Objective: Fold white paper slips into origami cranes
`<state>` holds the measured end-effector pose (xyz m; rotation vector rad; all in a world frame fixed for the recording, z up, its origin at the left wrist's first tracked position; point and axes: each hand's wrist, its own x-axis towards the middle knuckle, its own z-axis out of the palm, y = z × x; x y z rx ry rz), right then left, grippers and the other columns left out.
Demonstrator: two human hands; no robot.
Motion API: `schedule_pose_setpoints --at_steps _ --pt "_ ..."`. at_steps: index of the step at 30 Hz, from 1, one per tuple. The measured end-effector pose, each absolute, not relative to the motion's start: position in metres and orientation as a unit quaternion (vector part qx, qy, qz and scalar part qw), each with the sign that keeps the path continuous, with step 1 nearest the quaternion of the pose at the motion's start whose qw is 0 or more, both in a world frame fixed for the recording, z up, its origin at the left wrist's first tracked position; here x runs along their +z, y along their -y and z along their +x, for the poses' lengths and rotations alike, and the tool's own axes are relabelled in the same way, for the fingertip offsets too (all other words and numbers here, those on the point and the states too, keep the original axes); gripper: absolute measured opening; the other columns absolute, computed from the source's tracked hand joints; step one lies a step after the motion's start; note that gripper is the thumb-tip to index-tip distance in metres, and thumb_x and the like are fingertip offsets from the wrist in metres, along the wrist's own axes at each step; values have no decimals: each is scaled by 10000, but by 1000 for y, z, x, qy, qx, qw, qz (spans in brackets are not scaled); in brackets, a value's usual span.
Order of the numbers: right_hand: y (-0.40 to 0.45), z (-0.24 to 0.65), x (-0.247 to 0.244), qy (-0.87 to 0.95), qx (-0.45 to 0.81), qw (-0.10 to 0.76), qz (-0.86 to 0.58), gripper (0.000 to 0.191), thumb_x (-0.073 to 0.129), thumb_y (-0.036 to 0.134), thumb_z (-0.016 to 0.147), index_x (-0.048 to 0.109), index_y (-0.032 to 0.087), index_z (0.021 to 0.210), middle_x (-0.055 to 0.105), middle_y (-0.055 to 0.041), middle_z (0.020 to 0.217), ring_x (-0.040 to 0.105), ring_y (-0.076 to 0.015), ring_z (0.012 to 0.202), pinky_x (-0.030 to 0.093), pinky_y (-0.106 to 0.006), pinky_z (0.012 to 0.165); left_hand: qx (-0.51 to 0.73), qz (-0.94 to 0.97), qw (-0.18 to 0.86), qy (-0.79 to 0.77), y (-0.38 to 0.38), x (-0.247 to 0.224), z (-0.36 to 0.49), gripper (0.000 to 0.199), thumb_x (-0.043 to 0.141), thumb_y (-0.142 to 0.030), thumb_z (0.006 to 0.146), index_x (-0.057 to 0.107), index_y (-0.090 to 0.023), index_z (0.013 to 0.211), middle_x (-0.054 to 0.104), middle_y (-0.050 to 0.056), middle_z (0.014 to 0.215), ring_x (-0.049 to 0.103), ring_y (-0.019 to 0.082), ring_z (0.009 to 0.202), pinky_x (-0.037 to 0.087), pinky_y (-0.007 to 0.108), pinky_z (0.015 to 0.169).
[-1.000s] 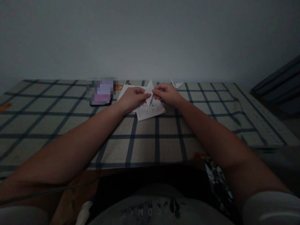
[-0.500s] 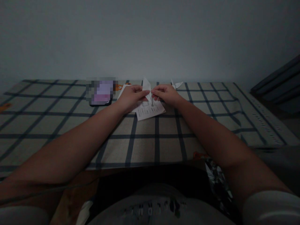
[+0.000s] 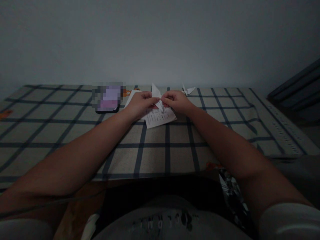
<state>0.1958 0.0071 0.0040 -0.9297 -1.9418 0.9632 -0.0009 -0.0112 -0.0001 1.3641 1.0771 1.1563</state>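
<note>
Between my two hands is a piece of folded white paper, with one pointed flap standing up and another point angled down toward me. My left hand pinches its left side between thumb and fingers. From the other side my right hand pinches the paper near its middle, the fingertips of both hands almost touching. Under them lie printed sheets with text and small drawings. Just behind my right hand rests a folded white paper crane. My fingers cover part of the folds.
A phone with a lit, blurred screen lies left of the sheets. The table has a checked cloth with orange patterns. A plain wall rises behind it. Dark slatted furniture stands at the right.
My right fingers have shifted slightly on the folded paper, and its lower point now shows wider beneath the fingertips. The upright flap leans slightly more to the left. The phone and sheets stay put.
</note>
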Motion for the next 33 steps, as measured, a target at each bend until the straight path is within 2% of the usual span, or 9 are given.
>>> schedule_pose_setpoints --at_steps 11,17,21,24,28,33 --pt "-6 198 7 749 407 368 -371 209 714 350 880 699 150 820 649 5 689 560 -109 638 461 -239 621 520 582 472 -411 10 -1 -2 274 865 -378 746 749 -151 846 758 48 844 693 144 704 582 277 719" --pt "-7 199 7 767 368 365 -378 270 679 363 899 683 156 726 655 -8 665 556 -114 640 427 -242 617 526 582 458 -418 15 1 1 227 854 -338 775 742 -148 823 742 40 817 684 136 687 583 276 713" --pt "-7 199 8 780 342 356 -385 255 676 347 900 711 146 746 670 -17 677 567 -126 658 413 -251 625 512 566 482 -430 14 -1 0 234 853 -317 756 754 -143 878 755 54 858 701 151 718 588 290 728" --pt "-6 199 8 787 338 349 -380 237 678 337 899 730 140 777 678 -20 689 570 -129 664 408 -252 625 497 562 510 -420 10 -4 -2 247 863 -303 728 769 -146 894 772 63 881 704 153 718 584 277 696" --pt "-6 199 7 787 343 346 -379 236 676 348 902 729 146 791 668 -14 683 565 -126 651 407 -246 611 484 577 505 -420 9 -6 -4 253 887 -355 732 787 -149 839 766 70 815 678 136 661 529 236 603" --pt "-6 201 8 782 352 352 -375 296 640 378 924 682 157 732 645 -11 667 550 -119 654 420 -241 622 513 574 476 -425 14 0 -3 269 882 -378 728 782 -157 846 773 58 830 682 147 684 545 260 641"
